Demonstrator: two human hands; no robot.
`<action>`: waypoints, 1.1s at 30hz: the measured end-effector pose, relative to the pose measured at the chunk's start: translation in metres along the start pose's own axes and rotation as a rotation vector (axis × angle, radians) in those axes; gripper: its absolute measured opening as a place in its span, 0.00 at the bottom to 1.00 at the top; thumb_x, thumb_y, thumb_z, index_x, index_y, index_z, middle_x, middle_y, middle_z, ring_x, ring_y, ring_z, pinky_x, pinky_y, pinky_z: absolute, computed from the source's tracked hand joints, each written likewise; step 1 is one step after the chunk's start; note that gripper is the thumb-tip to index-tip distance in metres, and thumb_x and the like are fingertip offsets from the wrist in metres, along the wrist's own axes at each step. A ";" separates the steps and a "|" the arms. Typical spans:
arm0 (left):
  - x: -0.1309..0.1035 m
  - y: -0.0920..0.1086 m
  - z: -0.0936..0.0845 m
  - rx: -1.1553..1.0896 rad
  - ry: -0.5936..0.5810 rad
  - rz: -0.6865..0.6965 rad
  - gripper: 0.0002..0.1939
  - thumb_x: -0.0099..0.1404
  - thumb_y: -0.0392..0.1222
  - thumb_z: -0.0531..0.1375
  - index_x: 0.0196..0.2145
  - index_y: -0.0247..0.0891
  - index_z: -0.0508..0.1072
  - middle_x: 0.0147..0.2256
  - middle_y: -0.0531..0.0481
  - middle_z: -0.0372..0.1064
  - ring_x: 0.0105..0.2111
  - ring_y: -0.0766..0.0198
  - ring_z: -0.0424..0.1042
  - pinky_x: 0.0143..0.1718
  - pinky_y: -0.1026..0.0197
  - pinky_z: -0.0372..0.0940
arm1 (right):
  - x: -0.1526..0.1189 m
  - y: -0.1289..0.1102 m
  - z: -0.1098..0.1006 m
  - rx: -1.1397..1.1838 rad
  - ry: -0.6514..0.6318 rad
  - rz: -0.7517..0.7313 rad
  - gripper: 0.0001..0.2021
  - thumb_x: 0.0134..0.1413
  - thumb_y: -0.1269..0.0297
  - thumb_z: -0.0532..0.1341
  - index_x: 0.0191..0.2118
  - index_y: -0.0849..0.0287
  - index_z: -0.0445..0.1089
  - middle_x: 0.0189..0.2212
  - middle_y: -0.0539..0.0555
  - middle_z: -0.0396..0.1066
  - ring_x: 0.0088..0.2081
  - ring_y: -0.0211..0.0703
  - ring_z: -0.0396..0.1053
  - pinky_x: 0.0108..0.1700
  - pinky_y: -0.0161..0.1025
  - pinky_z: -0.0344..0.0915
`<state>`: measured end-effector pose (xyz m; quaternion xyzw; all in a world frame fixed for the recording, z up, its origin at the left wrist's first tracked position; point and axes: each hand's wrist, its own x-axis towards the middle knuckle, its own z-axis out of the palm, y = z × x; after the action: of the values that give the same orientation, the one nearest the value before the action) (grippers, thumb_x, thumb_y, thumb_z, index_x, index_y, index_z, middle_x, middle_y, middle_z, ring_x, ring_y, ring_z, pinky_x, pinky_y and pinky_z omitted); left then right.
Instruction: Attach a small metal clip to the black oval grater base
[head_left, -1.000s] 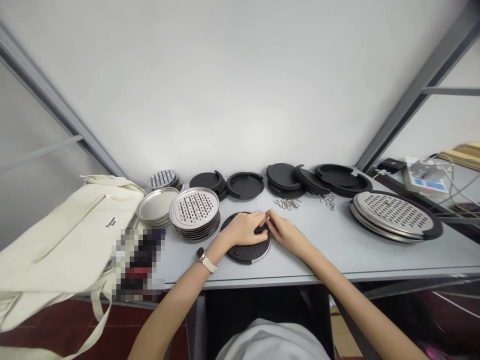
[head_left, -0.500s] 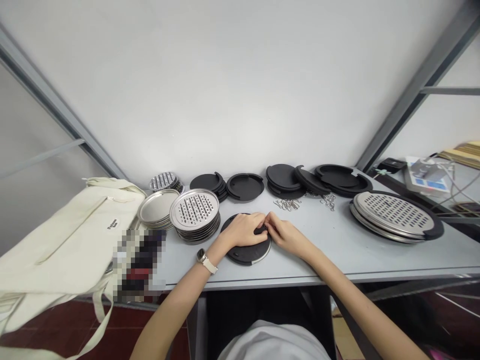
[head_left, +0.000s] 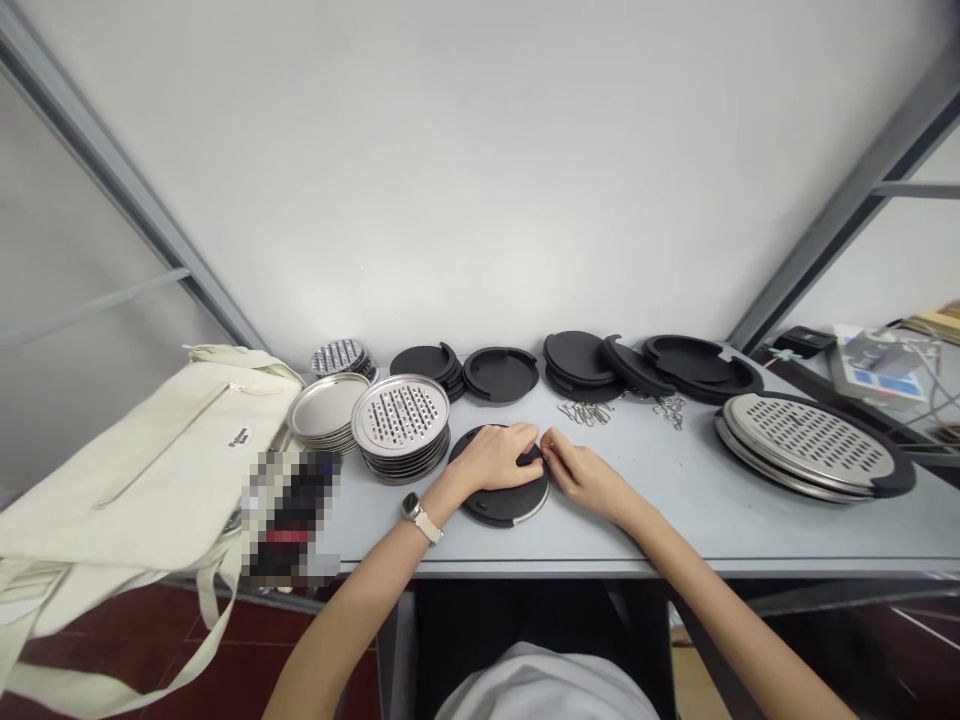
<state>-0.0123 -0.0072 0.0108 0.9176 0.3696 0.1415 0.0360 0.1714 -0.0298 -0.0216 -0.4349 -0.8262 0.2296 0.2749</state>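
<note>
A round black disc with a strip of silvery metal at its lower right edge lies on the table in front of me. My left hand rests across its top, with the fingers curled over the far right rim, gripping it. Close by that rim, my right hand is closed in a pinch at the fingertips. Whatever it pinches is too small to make out. Left of the disc stands a stack of round metal graters. Small bent wire clips lie in a pile beyond my right hand.
Round metal plates and a cream bag are on the left. Black round trays and black discs line the wall. Larger oval graters are stacked at right, and more wire clips lie behind.
My right hand has drawn slightly away from my left fingers, still pinched. The left hand keeps its hold on the black disc. The whole view has shifted a little.
</note>
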 end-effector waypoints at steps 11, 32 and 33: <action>-0.003 0.002 -0.004 -0.007 -0.025 0.065 0.07 0.61 0.44 0.54 0.34 0.39 0.63 0.30 0.53 0.65 0.27 0.64 0.65 0.28 0.60 0.55 | 0.000 -0.002 -0.001 0.048 0.011 0.037 0.06 0.64 0.62 0.44 0.39 0.54 0.54 0.26 0.49 0.67 0.25 0.43 0.68 0.32 0.37 0.61; -0.002 0.003 -0.002 0.031 0.010 0.037 0.07 0.63 0.44 0.53 0.34 0.39 0.62 0.30 0.53 0.65 0.27 0.65 0.65 0.26 0.60 0.52 | 0.001 -0.002 0.000 0.089 -0.010 0.021 0.05 0.64 0.63 0.44 0.36 0.53 0.52 0.26 0.48 0.65 0.24 0.41 0.65 0.30 0.36 0.59; -0.002 0.003 -0.002 0.030 0.006 0.040 0.07 0.63 0.44 0.52 0.35 0.39 0.62 0.31 0.53 0.65 0.27 0.65 0.66 0.26 0.60 0.53 | 0.001 -0.002 0.000 0.096 -0.004 0.025 0.04 0.64 0.63 0.44 0.37 0.53 0.52 0.25 0.48 0.65 0.24 0.41 0.65 0.30 0.36 0.59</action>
<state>-0.0124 -0.0102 0.0128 0.9249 0.3533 0.1393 0.0182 0.1697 -0.0305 -0.0200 -0.4307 -0.8094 0.2734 0.2908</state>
